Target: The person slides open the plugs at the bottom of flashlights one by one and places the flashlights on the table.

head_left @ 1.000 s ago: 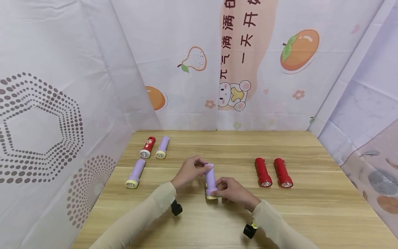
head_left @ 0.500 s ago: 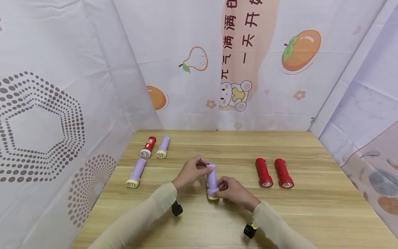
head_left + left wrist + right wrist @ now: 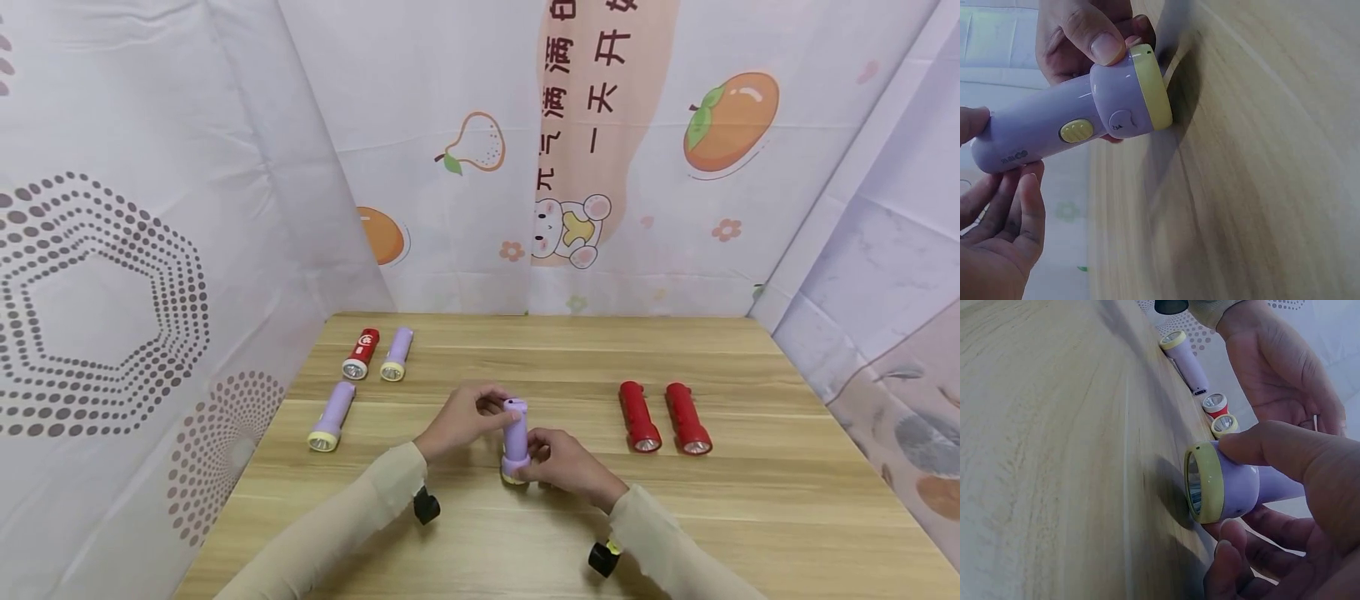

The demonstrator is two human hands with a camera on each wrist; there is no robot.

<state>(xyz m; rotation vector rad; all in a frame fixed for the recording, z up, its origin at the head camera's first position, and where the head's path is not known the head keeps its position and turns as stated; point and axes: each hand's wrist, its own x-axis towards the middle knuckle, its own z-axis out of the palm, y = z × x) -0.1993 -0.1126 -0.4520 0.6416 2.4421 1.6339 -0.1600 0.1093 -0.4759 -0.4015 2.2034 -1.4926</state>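
Note:
A lilac flashlight (image 3: 515, 437) with a pale yellow lens ring stands nearly upright, lens end down, close over the wooden table. My left hand (image 3: 467, 422) pinches its tail end between thumb and fingers. My right hand (image 3: 566, 468) holds the wider head, thumb on the near side and fingers behind. In the left wrist view, a ribbed yellow switch (image 3: 1077, 131) shows on the barrel, untouched by any finger. The right wrist view shows the clear lens (image 3: 1194, 482) facing the tabletop, with the ring tilted to it.
Left on the table lie a red flashlight with a white ring (image 3: 361, 353), a lilac flashlight (image 3: 397, 353) beside it and another lilac flashlight (image 3: 332, 416) nearer me. Two red flashlights (image 3: 640, 417) (image 3: 687, 418) lie at right. A printed curtain (image 3: 450, 75) hangs behind the table (image 3: 570, 350).
The held flashlight's tail has swung slightly right, so it stands more upright and its end cap shows. Both hands keep their grips. The head view has shifted slightly.

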